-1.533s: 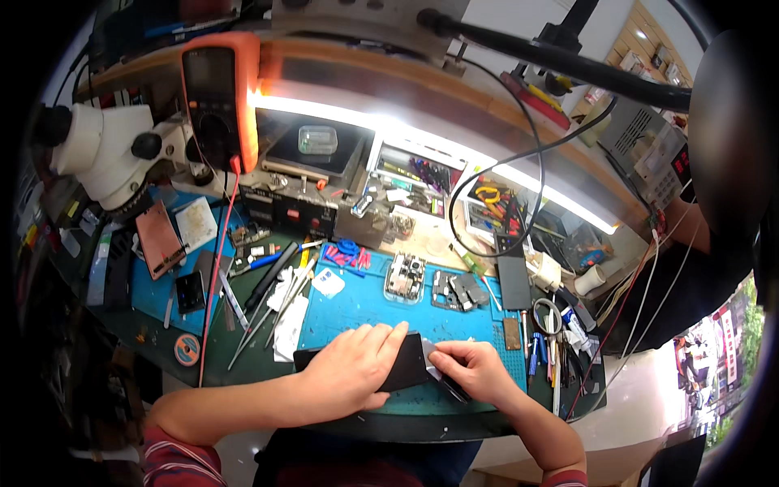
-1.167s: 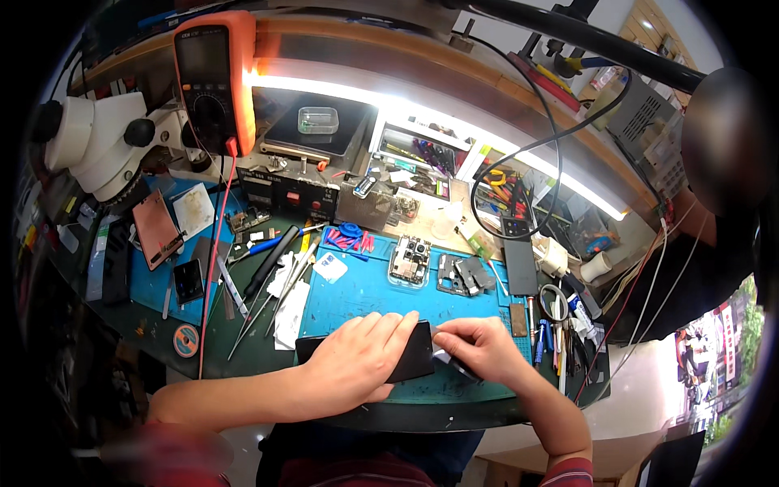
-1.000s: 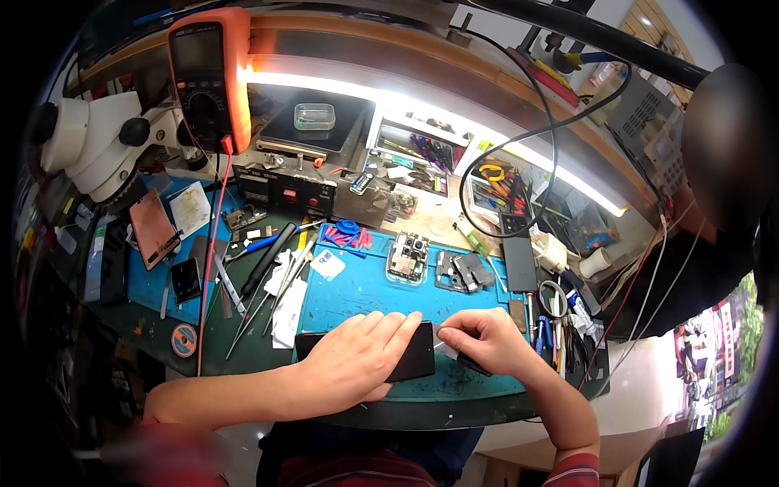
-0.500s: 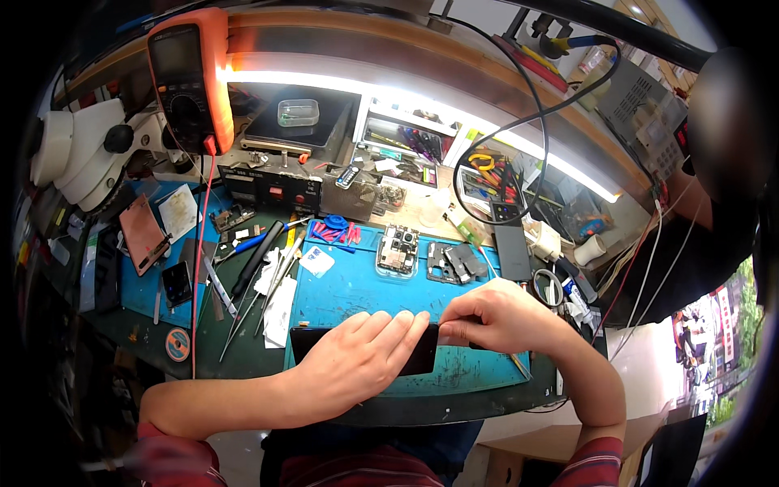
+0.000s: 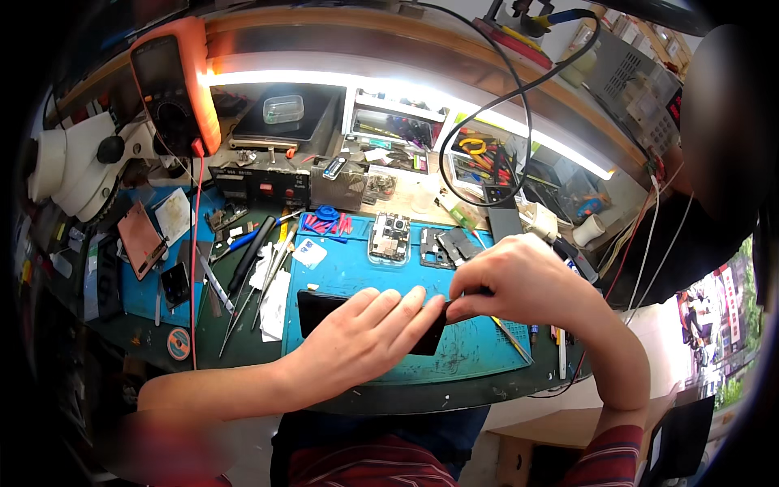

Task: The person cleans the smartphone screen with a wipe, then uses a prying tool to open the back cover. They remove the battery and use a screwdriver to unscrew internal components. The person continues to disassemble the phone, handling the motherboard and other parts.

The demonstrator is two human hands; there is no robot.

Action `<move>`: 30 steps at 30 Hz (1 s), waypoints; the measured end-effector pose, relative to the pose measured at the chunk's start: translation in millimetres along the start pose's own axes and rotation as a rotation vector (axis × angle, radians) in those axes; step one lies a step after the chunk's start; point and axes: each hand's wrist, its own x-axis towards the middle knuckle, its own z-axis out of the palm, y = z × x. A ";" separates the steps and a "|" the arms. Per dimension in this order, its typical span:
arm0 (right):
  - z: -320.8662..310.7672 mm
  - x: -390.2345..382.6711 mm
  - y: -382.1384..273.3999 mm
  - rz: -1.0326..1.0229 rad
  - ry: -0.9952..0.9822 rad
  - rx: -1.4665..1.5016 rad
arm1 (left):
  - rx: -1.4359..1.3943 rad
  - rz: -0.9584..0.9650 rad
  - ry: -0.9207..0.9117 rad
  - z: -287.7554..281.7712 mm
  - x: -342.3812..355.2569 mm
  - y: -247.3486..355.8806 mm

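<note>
One black slab (image 5: 315,308) under straight left fingers (image 5: 426,320), right fingers (image 5: 475,274) now nearer its top corner, grip unclear

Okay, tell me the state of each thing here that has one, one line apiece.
Black panel, blank, partly covered
Left hand, laid across the panel
Right hand, curled, fingertips at the panel's right edge
Light strip, lit
Multimeter, display dark, red lead plugged in
Black cable, looped
Circuit board, exposed

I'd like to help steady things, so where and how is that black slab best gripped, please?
Probably by the exposed left end of the black slab, from the left, gripping its edges: it looks thin and flat, the left hand covers its middle, and the right hand is at its right end.
</note>
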 end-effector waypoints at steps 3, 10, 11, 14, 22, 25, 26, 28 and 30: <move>-5.1 -14.0 9.9 0.011 0.381 0.187 | -0.248 -0.129 0.019 -1.6 -2.6 -5.7; 92.6 -44.5 5.6 0.149 0.376 1.028 | -0.419 -0.112 0.090 4.3 4.2 -8.1; 103.5 -42.3 -6.7 0.207 0.309 1.179 | -0.382 -0.063 0.060 4.7 4.6 -6.2; 119.8 -29.1 -30.8 0.292 0.440 1.246 | -0.444 -0.078 0.028 -0.4 3.2 -12.7; 143.0 -9.5 -62.3 0.376 0.646 1.933 | -1.482 -1.035 0.984 8.5 -52.0 5.9; 157.8 1.4 -88.5 0.273 0.651 1.899 | -2.188 -1.033 0.973 3.8 -27.1 21.3; 159.0 0.9 -94.7 0.217 0.587 1.912 | -2.263 -0.996 0.974 2.1 -21.4 21.2; 163.1 -0.1 -99.9 0.232 0.553 1.846 | -2.205 -1.019 1.090 4.2 -13.5 13.2; 173.0 -6.9 -94.6 0.288 0.582 1.833 | -2.146 -1.023 1.150 4.3 -12.2 9.4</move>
